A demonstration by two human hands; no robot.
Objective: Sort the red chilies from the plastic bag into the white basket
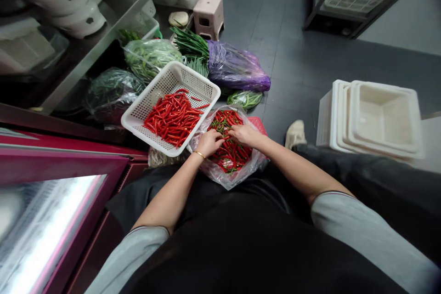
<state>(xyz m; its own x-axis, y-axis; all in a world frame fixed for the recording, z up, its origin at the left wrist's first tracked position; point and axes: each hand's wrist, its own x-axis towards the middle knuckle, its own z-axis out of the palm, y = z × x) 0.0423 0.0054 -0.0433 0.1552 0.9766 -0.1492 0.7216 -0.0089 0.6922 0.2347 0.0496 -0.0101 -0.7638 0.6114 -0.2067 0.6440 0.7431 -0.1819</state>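
Note:
Both hands are over a clear plastic bag (223, 178) of red chili peppers (236, 154) with green stems, which rests at my lap. My left hand (209, 142), with a gold bracelet at the wrist, has its fingers pinched on a red chili at the bag's left side. From the right, my right hand (245, 134) meets it, fingertips closed at a chili's stem end; the small gap between the hands makes detail hard to see. Left of the bag, a white perforated basket (138, 106) is tilted and holds a heap of red chilies (172, 119) without visible green stems.
Beyond the basket lie bagged greens (149, 57) and a purple-wrapped bundle (237, 66). A pink stool (208, 14) stands farther off. Stacked white baskets (386, 115) are at the right. A metal shelf (113, 27) and a red-framed cabinet (117, 165) flank my left.

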